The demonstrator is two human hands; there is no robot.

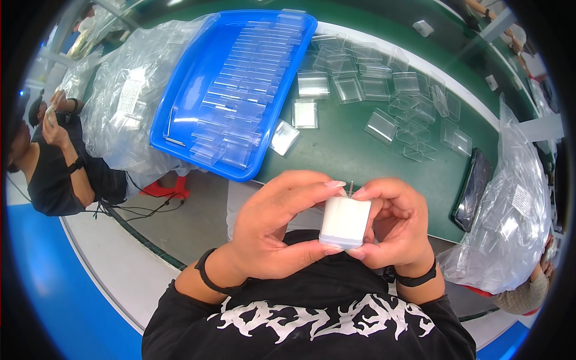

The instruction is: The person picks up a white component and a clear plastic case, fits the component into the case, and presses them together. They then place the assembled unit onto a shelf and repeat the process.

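Both hands hold a small clear plastic piece with a white face [346, 219] in front of my chest. Its white side is turned up, and a thin clear edge sticks out at its far end. My left hand [267, 231] grips it from the left, thumb at the near edge and fingertip at the far edge. On the other side my right hand [402, 225] pinches it the same way, its remaining fingers curled behind. Beyond my hands, a white-faced clear piece [306, 114] and a similar one, tilted [283, 138], lie on the green table [330, 156].
A blue tray [192, 78] holds overlapping rows of clear plastic pieces [255, 66]. More bent clear pieces [375, 90] lie scattered to its right. A black phone [471, 192] rests by the right table edge. Plastic bags [132, 96] flank the table; a person [66, 156] sits at left.
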